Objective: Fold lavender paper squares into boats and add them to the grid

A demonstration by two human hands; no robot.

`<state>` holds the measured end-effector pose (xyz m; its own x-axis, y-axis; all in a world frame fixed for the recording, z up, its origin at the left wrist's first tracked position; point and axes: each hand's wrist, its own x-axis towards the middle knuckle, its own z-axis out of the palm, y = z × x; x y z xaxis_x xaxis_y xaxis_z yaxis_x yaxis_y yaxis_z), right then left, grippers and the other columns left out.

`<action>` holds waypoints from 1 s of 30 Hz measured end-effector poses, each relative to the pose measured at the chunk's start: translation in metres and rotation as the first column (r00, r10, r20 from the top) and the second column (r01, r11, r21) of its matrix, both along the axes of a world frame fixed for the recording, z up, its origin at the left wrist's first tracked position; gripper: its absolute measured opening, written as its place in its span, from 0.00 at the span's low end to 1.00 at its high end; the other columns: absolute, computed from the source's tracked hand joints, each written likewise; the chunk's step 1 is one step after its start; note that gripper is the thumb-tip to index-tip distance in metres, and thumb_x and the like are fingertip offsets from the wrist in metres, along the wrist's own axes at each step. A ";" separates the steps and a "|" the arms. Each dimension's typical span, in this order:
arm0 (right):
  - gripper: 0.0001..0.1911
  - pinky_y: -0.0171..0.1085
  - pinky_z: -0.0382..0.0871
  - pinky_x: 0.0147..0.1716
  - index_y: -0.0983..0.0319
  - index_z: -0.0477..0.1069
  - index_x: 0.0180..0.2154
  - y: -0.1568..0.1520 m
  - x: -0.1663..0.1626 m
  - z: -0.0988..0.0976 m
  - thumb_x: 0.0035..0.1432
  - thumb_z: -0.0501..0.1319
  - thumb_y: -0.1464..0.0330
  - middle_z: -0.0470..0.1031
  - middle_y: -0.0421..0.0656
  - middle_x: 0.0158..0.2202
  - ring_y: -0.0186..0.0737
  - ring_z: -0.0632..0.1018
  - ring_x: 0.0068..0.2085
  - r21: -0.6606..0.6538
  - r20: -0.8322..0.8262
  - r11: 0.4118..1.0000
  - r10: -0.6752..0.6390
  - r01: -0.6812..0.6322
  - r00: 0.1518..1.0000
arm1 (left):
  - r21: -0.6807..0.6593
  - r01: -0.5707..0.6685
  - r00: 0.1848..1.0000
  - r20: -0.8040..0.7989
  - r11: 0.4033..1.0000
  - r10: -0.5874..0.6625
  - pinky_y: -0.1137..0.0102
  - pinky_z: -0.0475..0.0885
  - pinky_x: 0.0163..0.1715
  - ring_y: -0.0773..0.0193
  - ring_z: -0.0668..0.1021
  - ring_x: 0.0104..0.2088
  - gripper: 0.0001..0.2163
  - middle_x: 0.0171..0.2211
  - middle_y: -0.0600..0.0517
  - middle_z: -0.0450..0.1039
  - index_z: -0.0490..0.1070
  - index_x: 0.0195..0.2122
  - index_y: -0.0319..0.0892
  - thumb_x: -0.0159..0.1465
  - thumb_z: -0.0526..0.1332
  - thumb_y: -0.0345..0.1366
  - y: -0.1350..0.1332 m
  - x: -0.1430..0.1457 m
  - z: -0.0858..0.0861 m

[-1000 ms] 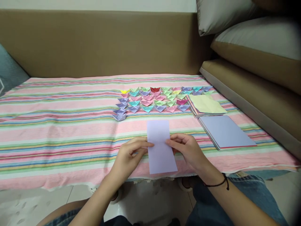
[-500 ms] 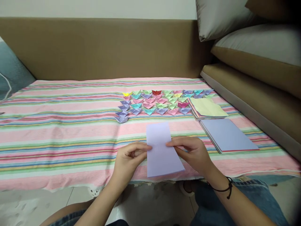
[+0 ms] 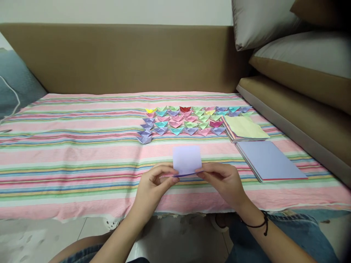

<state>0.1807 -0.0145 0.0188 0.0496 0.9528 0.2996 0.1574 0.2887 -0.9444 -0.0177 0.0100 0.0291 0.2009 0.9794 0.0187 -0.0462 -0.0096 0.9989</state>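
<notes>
Over the striped cloth [image 3: 95, 150], the lilac paper [image 3: 187, 159] extends forward between left hand [image 3: 153, 184] and right hand [image 3: 227, 179], equally near, fingertips clamped on its crosswise near edge.

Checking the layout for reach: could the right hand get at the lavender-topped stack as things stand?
Probably yes: the lavender-topped stack lies to the right of the right hand, with only striped cloth between. That hand pinches the lilac paper, though, so it would likely let go first.
</notes>
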 end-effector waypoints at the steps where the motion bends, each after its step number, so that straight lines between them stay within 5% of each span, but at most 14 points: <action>1: 0.03 0.36 0.73 0.29 0.57 0.79 0.27 0.001 0.000 -0.001 0.49 0.66 0.70 0.80 0.41 0.28 0.41 0.79 0.31 -0.003 0.011 1.000 0.007 -0.007 1.000 | 0.001 0.018 1.000 0.022 1.000 -0.018 0.71 0.74 0.33 0.61 0.77 0.37 0.04 0.36 0.49 0.75 0.77 0.28 0.42 0.49 0.68 0.33 0.000 0.000 0.000; 4: 0.02 0.37 0.73 0.30 0.58 0.78 0.26 0.002 -0.001 -0.002 0.49 0.66 0.70 0.80 0.42 0.28 0.42 0.79 0.31 -0.014 0.026 0.998 0.056 -0.056 0.998 | 0.015 -0.007 0.997 0.080 1.000 0.006 0.73 0.72 0.37 0.59 0.74 0.45 0.08 0.46 0.47 0.70 0.76 0.33 0.42 0.51 0.67 0.36 0.000 0.000 -0.001; 12: 0.04 0.39 0.74 0.34 0.60 0.76 0.28 0.001 -0.009 -0.007 0.49 0.66 0.66 0.79 0.43 0.30 0.42 0.78 0.34 -0.170 -0.053 0.982 0.070 -0.078 0.996 | -0.034 -0.123 0.989 0.082 0.992 0.126 0.80 0.67 0.25 0.74 0.71 0.24 0.07 0.21 0.57 0.67 0.69 0.26 0.39 0.52 0.68 0.33 0.001 0.001 -0.003; 16: 0.08 0.35 0.71 0.28 0.61 0.74 0.26 0.002 -0.013 -0.010 0.48 0.66 0.63 0.75 0.41 0.25 0.38 0.76 0.29 -0.221 -0.137 0.975 -0.014 -0.016 0.990 | -0.053 -0.109 0.988 0.104 0.993 0.114 0.78 0.68 0.24 0.73 0.71 0.23 0.12 0.23 0.59 0.68 0.67 0.34 0.41 0.50 0.69 0.33 0.002 0.003 -0.007; 20: 0.10 0.34 0.70 0.27 0.62 0.69 0.22 0.002 -0.012 -0.011 0.50 0.65 0.63 0.71 0.38 0.23 0.35 0.73 0.27 -0.241 -0.137 0.970 0.001 -0.035 0.991 | -0.049 -0.044 0.999 -0.027 0.998 0.043 0.74 0.68 0.25 0.71 0.70 0.22 0.16 0.22 0.58 0.67 0.71 0.42 0.40 0.52 0.67 0.35 0.003 0.001 -0.011; 23: 0.08 0.36 0.73 0.33 0.62 0.72 0.27 0.003 -0.008 -0.012 0.48 0.66 0.64 0.75 0.41 0.30 0.38 0.76 0.33 -0.279 -0.173 0.950 0.092 -0.138 0.981 | -0.037 -0.009 0.986 -0.164 0.999 0.003 0.73 0.66 0.24 0.71 0.67 0.21 0.14 0.18 0.58 0.62 0.74 0.40 0.38 0.53 0.66 0.38 0.005 -0.002 -0.015; 27: 0.05 0.39 0.73 0.38 0.61 0.74 0.24 0.003 -0.005 -0.016 0.46 0.68 0.67 0.77 0.45 0.39 0.43 0.77 0.41 -0.236 -0.168 0.958 0.122 -0.160 0.978 | 0.073 0.006 0.976 -0.217 0.997 0.011 0.69 0.71 0.32 0.64 0.74 0.33 0.23 0.37 0.50 0.71 0.66 0.50 0.43 0.53 0.66 0.38 0.005 -0.002 -0.019; 30: 0.01 0.40 0.73 0.41 0.58 0.78 0.26 0.001 -0.001 -0.024 0.46 0.68 0.68 0.75 0.45 0.46 0.46 0.75 0.47 -0.155 -0.091 0.985 0.057 -0.070 0.994 | 0.333 0.016 0.914 -0.388 0.943 0.122 0.60 0.69 0.44 0.54 0.69 0.51 0.33 0.54 0.44 0.61 0.59 0.54 0.47 0.48 0.70 0.38 0.001 -0.002 -0.023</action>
